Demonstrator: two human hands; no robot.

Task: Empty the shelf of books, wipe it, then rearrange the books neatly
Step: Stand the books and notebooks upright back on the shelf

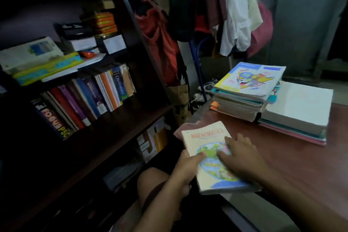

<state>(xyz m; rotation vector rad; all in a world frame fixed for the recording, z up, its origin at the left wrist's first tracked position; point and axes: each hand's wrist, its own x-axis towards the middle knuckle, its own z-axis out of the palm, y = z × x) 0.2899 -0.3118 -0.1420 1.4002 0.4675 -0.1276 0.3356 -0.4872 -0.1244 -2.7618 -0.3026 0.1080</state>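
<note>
While a dark wooden shelf point(120, 117) fills the left side, a row of upright books point(84, 100) leans along its middle level, with a blue spine reading "Dictionary" point(119, 84) at the row's right end. Above that row, flat books and small boxes point(90, 41) sit on a higher level. Moving right, near the bottom centre, the left hand point(185, 169) grips the left edge of a cream book titled "MATHEMATICS" point(209, 149), thumb on the cover and fingers curled beneath. This book lies partly on the front left corner of a reddish-brown desk point(278, 158), overhanging the edge. The right hand point(239, 156) rests flat on the cover, fingers spread and straight. Farther right, toward the back of the desk, stands a stack of books point(244, 96) topped by a cartoon cover, touching a second, lower stack point(295, 115) topped by a thick white book. Behind the desk, clothes point(237, 9) hang on a rack.
</note>
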